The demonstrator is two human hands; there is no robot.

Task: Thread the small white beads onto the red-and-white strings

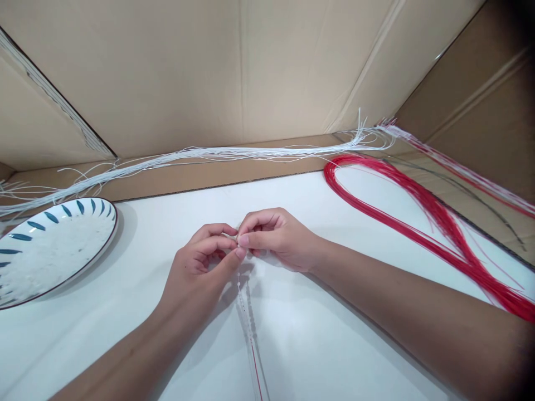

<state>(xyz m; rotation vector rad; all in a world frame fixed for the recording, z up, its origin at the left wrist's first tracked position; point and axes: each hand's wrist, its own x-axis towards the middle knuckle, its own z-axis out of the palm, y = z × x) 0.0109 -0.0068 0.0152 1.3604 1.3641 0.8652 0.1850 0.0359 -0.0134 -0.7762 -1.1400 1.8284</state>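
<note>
My left hand [204, 256] is closed in a pinch, thumb against fingertips, on the upper end of a thin beaded string [239, 287]. Small clear beads sit along this string, which runs down toward the near edge of the view and shows red thread [255, 362] lower down. Fingertip to fingertip with it, my right hand [278, 236] is also pinched shut; whatever lies between its thumb and forefinger is too small and covered to make out. Both hands are just above the white tabletop [317, 345].
On the left stands an oval white plate [54, 256] with blue-green dashes, holding small whitish pieces. A looped bundle of red strands [418, 242] lies right. Long white strands [234, 151] stretch along the back, before a cardboard wall [175, 72]. Red-and-white strands [468, 167] lie far right.
</note>
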